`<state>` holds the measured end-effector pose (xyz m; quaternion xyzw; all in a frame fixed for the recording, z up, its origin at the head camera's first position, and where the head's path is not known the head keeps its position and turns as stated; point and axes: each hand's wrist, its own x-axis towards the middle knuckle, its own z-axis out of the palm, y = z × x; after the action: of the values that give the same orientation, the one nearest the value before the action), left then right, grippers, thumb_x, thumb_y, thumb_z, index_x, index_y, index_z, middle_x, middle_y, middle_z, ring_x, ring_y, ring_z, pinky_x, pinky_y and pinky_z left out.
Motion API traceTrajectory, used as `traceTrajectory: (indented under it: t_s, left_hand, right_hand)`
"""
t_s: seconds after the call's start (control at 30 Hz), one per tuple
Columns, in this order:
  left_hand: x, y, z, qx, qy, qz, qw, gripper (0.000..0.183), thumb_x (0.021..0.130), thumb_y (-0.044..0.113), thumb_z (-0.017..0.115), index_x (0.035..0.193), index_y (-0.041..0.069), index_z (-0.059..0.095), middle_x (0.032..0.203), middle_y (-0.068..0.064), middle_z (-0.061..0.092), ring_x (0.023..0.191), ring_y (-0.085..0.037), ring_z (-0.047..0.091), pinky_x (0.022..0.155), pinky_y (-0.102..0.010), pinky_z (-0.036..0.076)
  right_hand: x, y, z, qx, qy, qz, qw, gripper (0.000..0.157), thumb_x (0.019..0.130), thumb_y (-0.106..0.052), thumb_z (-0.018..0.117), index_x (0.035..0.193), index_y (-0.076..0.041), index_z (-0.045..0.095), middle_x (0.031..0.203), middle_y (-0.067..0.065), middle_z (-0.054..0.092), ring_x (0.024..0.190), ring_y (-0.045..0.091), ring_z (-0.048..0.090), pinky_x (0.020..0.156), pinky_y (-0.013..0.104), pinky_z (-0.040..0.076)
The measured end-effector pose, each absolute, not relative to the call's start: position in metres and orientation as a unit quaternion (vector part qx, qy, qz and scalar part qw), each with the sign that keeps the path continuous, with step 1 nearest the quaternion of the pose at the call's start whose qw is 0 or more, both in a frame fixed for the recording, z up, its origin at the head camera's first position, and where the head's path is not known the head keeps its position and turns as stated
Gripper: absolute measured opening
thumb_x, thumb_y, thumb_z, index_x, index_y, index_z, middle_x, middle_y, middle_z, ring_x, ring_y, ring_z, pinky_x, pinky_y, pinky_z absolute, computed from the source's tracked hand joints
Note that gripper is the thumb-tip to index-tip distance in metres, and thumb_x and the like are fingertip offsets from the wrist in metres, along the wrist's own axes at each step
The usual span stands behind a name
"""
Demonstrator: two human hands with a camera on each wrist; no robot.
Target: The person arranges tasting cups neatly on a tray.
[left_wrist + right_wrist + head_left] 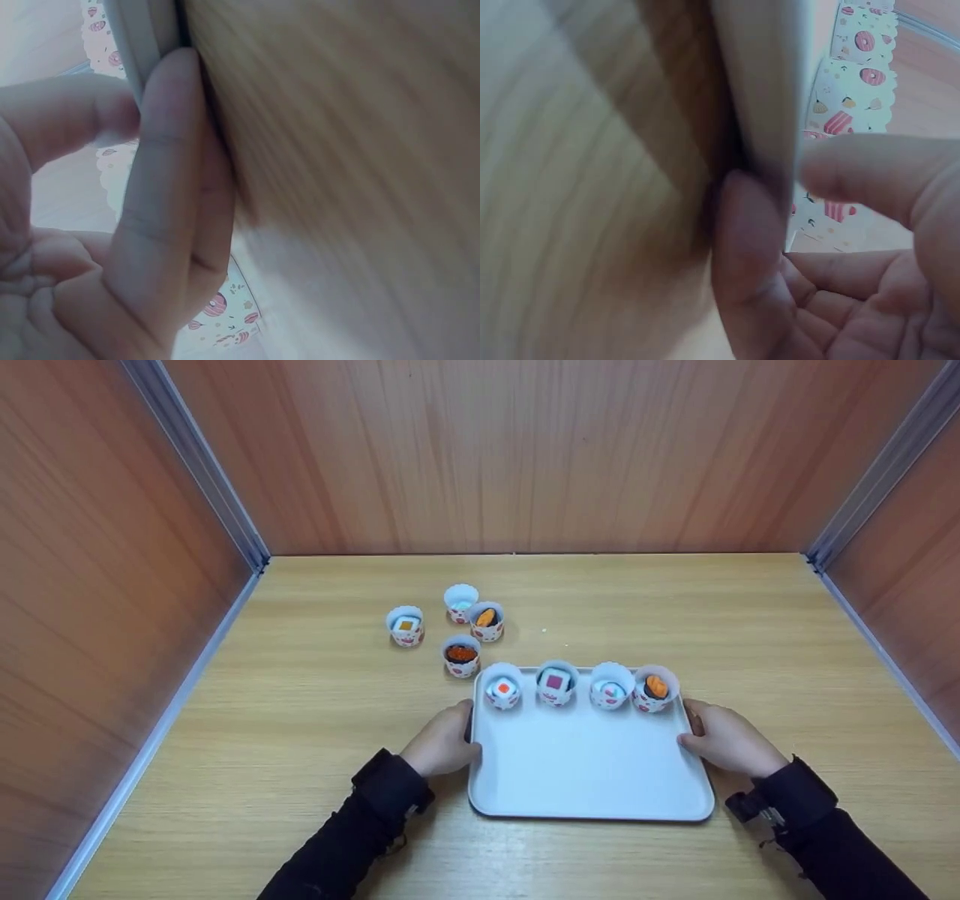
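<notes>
A white rectangular tray (pixel 592 765) lies low over the wooden table, a row of several printed paper cups along its far edge. From left to right these are a cup (pixel 502 687) with an orange-centred piece, a cup (pixel 556 684) with a purple square, a cup (pixel 611 686) with a pale piece, and a cup (pixel 655 688) with an orange topping. My left hand (pixel 444 741) grips the tray's left rim, thumb on top and fingers at its underside. At the opposite rim my right hand (pixel 731 739) pinches the tray the same way.
Beyond the tray's far left corner stand more paper cups: one with red-orange filling (pixel 461 655), one with an orange piece (pixel 487 622), a pale one (pixel 461 603) and one with a yellow square (pixel 406 626). Wooden panels (pixel 510 457) wall the table at the back and sides.
</notes>
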<state>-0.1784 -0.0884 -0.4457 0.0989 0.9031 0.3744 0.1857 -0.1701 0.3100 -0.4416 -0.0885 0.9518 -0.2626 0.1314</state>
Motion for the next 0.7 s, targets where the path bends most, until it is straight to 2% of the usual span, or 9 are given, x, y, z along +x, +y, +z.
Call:
traceTrajectory:
  t_s: [0.17,0.27,0.33,0.4,0.47,0.57,0.63,0.7]
  left_hand:
    - [-0.179,-0.091,-0.447,0.104,0.901,0.383,0.178,0.068,0.086,0.006,0.064,0.147,-0.004,0.035,0.142,-0.023,0.050,0.126,-0.027,0.053,0.107,-0.042,0.044]
    - [-0.180,-0.093,-0.446,0.101,0.905,0.377,0.172,0.061,0.089,0.011,0.064,0.143,-0.003,0.041,0.116,-0.020,0.064,0.096,-0.024,0.064,0.083,-0.038,0.055]
    - [-0.181,-0.096,-0.443,0.092,0.910,0.368,0.164,0.059,0.090,0.014,0.064,0.143,-0.002,0.043,0.096,-0.013,0.065,0.078,-0.020,0.061,0.067,-0.033,0.051]
    - [-0.182,-0.099,-0.438,0.083,0.918,0.358,0.149,0.057,0.092,0.016,0.063,0.143,-0.001,0.044,0.083,-0.008,0.059,0.067,-0.018,0.056,0.059,-0.030,0.045]
    - [-0.183,-0.102,-0.432,0.075,0.928,0.344,0.122,0.059,0.092,0.019,0.064,0.144,0.000,0.044,0.085,-0.006,0.057,0.069,-0.018,0.054,0.060,-0.030,0.043]
    - [-0.187,-0.107,-0.423,0.074,0.943,0.317,0.071,0.064,0.089,0.023,0.069,0.144,0.002,0.044,0.099,-0.009,0.058,0.081,-0.020,0.056,0.068,-0.033,0.048]
    - [-0.191,-0.110,-0.416,0.077,0.948,0.305,0.041,0.070,0.087,0.026,0.073,0.146,0.003,0.042,0.111,-0.013,0.057,0.092,-0.025,0.057,0.077,-0.037,0.050]
    - [-0.196,-0.112,-0.410,0.081,0.951,0.297,0.017,0.079,0.083,0.028,0.076,0.149,0.005,0.039,0.126,-0.017,0.053,0.109,-0.030,0.056,0.091,-0.042,0.050]
  right_hand:
    - [-0.170,0.312,-0.444,-0.069,0.943,-0.288,0.152,0.065,0.091,-0.009,0.059,0.142,0.019,0.029,0.073,0.003,0.047,0.059,0.015,0.051,0.050,0.026,0.042]
    - [-0.170,0.313,-0.445,-0.063,0.935,-0.310,0.162,0.064,0.091,-0.008,0.058,0.142,0.018,0.029,0.077,0.005,0.049,0.058,0.016,0.054,0.048,0.027,0.046]
    - [-0.169,0.314,-0.446,-0.064,0.935,-0.311,0.161,0.063,0.091,-0.008,0.058,0.141,0.018,0.029,0.077,0.005,0.049,0.059,0.016,0.054,0.048,0.028,0.046]
    - [-0.170,0.314,-0.447,-0.062,0.936,-0.308,0.160,0.062,0.092,-0.008,0.057,0.142,0.017,0.030,0.077,0.004,0.048,0.059,0.016,0.052,0.048,0.027,0.044]
    - [-0.170,0.314,-0.447,-0.061,0.938,-0.304,0.156,0.062,0.092,-0.008,0.057,0.141,0.017,0.030,0.077,0.004,0.046,0.060,0.016,0.050,0.048,0.026,0.042]
    - [-0.171,0.313,-0.447,-0.059,0.938,-0.303,0.156,0.062,0.091,-0.008,0.056,0.141,0.017,0.030,0.076,0.003,0.045,0.059,0.016,0.050,0.047,0.026,0.041]
    - [-0.171,0.313,-0.447,-0.058,0.939,-0.301,0.156,0.062,0.091,-0.008,0.056,0.141,0.017,0.030,0.076,0.003,0.045,0.059,0.015,0.049,0.047,0.025,0.041]
    - [-0.171,0.313,-0.447,-0.056,0.939,-0.301,0.157,0.062,0.091,-0.008,0.056,0.142,0.017,0.030,0.076,0.003,0.045,0.059,0.015,0.049,0.047,0.025,0.040]
